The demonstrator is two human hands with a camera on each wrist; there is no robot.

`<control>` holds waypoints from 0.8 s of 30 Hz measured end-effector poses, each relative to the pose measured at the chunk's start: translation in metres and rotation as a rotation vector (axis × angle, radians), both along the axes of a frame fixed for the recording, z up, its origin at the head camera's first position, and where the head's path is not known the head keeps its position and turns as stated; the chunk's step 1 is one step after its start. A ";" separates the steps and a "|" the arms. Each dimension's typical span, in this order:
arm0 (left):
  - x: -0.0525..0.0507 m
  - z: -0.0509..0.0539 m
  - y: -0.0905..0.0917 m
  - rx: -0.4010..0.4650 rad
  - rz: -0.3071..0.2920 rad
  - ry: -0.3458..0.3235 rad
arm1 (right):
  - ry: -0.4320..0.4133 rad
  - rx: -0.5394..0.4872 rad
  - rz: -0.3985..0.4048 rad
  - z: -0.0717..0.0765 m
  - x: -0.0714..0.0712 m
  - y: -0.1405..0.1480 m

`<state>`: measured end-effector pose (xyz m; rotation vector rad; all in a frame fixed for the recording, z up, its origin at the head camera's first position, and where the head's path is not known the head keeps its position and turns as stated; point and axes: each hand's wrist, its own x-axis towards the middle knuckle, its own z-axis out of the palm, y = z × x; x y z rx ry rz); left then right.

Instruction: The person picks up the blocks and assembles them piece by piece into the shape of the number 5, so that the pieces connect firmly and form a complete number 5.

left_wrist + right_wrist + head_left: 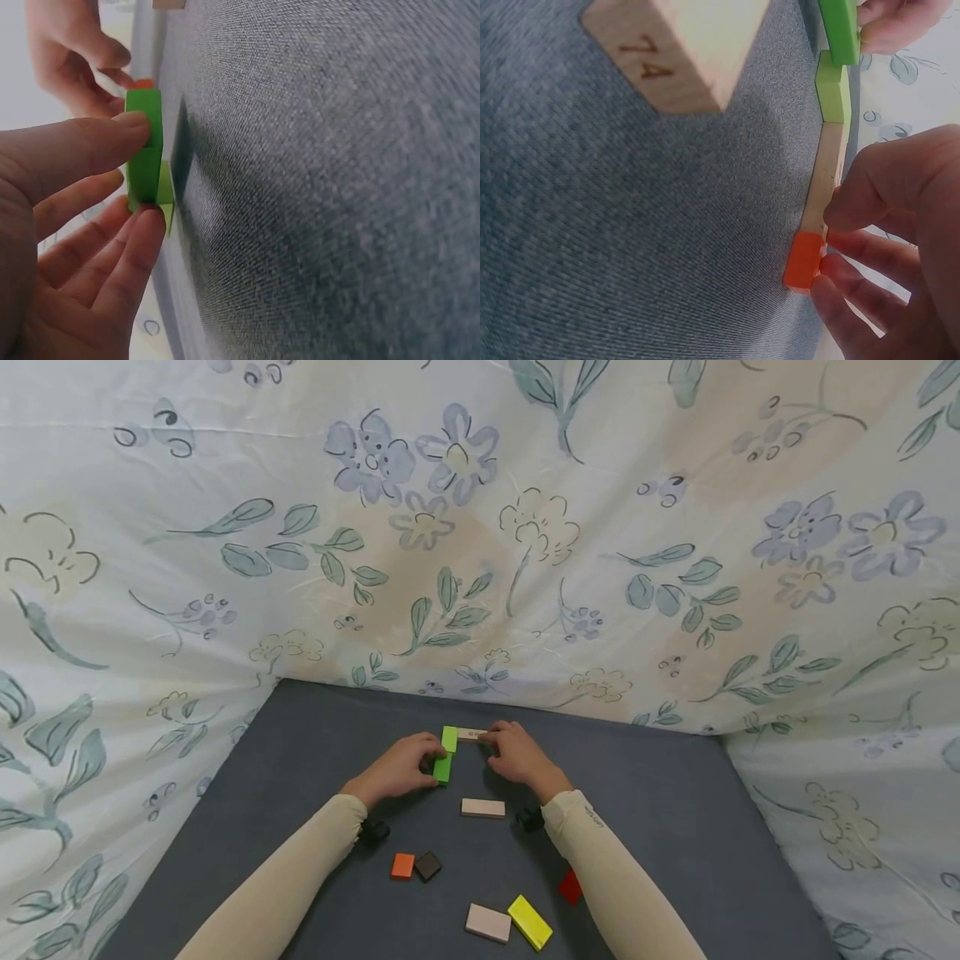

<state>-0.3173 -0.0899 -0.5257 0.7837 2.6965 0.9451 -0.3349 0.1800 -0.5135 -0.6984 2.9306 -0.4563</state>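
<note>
A: Where is the green block [442,769], and which way does it point?
B: At the near end of the light green block [449,739] – I can't tell if they touch. Its long axis runs away from the person, far end leaning slightly right.
A: And the left hand [401,767]?
B: Clamped on it, thumb against one side, fingertips on another.
A: The right hand [521,756]?
B: Thumb and fingers apart, fingertips against the orange block [804,259] at the right end of the wooden strip [470,735] – that strip lies crosswise, its left end at the light green block.
A: Anything nearer on the desk [675,827]?
B: A yellow block [530,923], slanting, its near end to the right
</note>
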 end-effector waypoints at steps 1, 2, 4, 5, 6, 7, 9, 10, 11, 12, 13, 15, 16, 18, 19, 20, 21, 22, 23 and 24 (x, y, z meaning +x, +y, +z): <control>0.000 -0.001 0.001 -0.002 0.002 0.000 | -0.002 0.003 -0.002 0.000 0.000 0.000; 0.000 -0.001 0.001 -0.005 0.003 0.000 | -0.004 0.007 -0.004 -0.001 0.000 0.000; -0.001 -0.002 0.002 -0.009 0.001 0.001 | -0.005 0.014 -0.009 -0.002 0.000 -0.001; -0.001 -0.003 0.003 -0.012 0.002 0.003 | -0.005 0.014 -0.011 -0.002 -0.001 -0.001; -0.002 -0.003 0.003 -0.014 0.002 0.005 | -0.003 0.016 -0.014 -0.003 -0.001 -0.001; -0.002 -0.003 0.004 -0.017 0.003 0.008 | -0.001 0.018 -0.015 -0.003 -0.001 -0.001; -0.003 -0.003 0.005 -0.021 0.002 0.011 | 0.002 0.018 -0.016 -0.003 0.000 0.000; -0.003 -0.003 0.005 -0.027 0.001 0.014 | 0.003 0.017 -0.016 -0.003 0.000 0.000; -0.003 -0.003 0.006 -0.032 0.001 0.016 | 0.003 0.017 -0.016 -0.003 0.000 -0.001; -0.003 -0.004 0.006 -0.036 0.001 0.016 | 0.003 0.017 -0.015 -0.002 0.000 -0.001; -0.003 -0.004 0.007 -0.042 0.001 0.016 | 0.001 0.014 -0.014 -0.002 0.000 -0.001; -0.004 -0.005 0.007 -0.054 0.002 0.017 | -0.004 0.013 -0.012 -0.001 0.000 -0.001; -0.004 -0.005 0.007 -0.062 0.003 0.021 | -0.004 0.012 -0.011 -0.001 0.001 -0.001; -0.003 -0.005 0.007 -0.070 0.004 0.030 | -0.006 0.012 -0.009 0.000 0.001 -0.001; -0.003 -0.004 0.007 -0.073 0.002 0.034 | -0.006 0.013 -0.008 -0.001 0.001 -0.001; -0.003 -0.004 0.008 -0.073 0.000 0.039 | -0.006 0.014 -0.008 0.000 0.001 -0.001; -0.002 -0.003 0.008 -0.075 -0.003 0.043 | -0.007 0.014 -0.009 0.000 0.001 -0.001; -0.002 -0.003 0.008 -0.077 -0.006 0.047 | -0.008 0.015 -0.010 0.000 0.001 -0.001; -0.001 -0.002 0.008 -0.078 -0.009 0.048 | -0.008 0.014 -0.011 0.000 0.001 -0.002; -0.001 -0.002 0.008 -0.079 -0.011 0.050 | -0.010 0.013 -0.012 0.000 0.001 -0.002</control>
